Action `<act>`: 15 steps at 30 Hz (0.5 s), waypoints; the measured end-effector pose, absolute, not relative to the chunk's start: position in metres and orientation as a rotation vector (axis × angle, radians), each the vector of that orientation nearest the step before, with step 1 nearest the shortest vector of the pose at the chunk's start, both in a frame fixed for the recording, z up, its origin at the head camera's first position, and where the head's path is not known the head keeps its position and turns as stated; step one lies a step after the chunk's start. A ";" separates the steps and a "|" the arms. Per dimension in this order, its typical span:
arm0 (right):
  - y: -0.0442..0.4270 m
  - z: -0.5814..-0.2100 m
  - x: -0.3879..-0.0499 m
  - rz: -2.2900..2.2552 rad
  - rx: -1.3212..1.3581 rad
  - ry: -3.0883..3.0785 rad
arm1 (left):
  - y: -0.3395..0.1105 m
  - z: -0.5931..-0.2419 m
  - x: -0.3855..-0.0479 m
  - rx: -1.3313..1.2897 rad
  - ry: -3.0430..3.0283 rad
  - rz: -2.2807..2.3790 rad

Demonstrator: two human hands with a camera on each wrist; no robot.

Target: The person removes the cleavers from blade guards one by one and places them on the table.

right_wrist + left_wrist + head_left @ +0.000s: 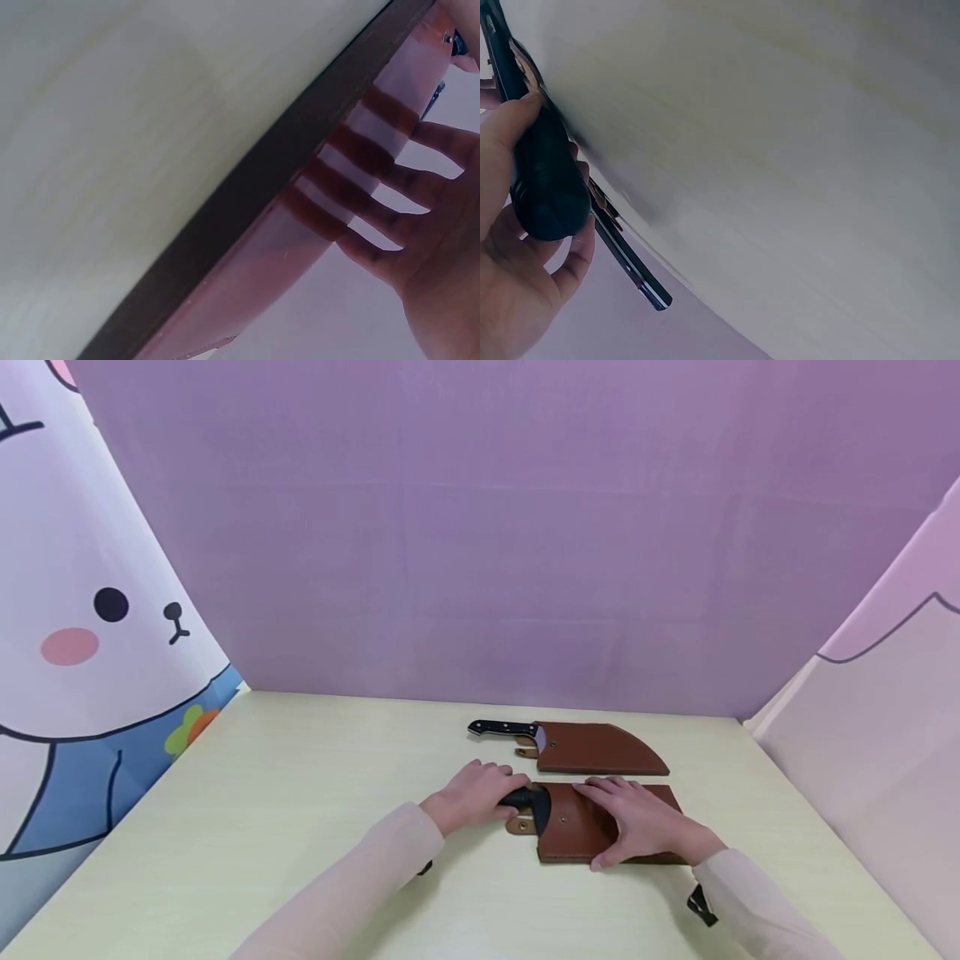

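Note:
A cleaver lies flat in a brown leather sheath, its handle to the left. My left hand grips the black handle, thumb and fingers around it in the left wrist view. The right hand rests on the sheath with fingers spread; the right wrist view shows fairly straight fingers touching its upper face. A strap with a snap sticks out beside the handle. Most of the blade is hidden inside the sheath.
Behind it lies a second knife, its black riveted handle to the left and its blade in a brown sheath with a curved end. Both are on a pale wooden table. Purple cloth stands at the back, printed panels at the sides.

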State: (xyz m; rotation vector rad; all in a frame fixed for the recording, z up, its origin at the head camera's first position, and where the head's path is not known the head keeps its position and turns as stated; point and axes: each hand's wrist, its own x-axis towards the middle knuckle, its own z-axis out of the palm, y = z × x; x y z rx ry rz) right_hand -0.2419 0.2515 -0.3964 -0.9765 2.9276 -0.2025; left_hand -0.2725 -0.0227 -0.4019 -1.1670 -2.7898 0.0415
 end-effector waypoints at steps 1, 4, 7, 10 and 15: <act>0.251 -0.397 -0.242 -0.201 -0.979 2.933 | -0.023 -0.402 -0.273 -1.168 -2.790 0.037; 0.250 -0.397 -0.241 -0.188 -0.984 2.949 | -0.025 -0.403 -0.274 -1.172 -2.787 0.024; 0.248 -0.396 -0.240 -0.180 -0.995 2.960 | -0.026 -0.403 -0.274 -1.179 -2.785 0.012; 0.247 -0.395 -0.238 -0.162 -1.019 2.970 | -0.028 -0.402 -0.273 -1.188 -2.783 0.002; 0.244 -0.390 -0.236 -0.131 -1.056 2.989 | -0.032 -0.399 -0.271 -1.201 -2.772 -0.037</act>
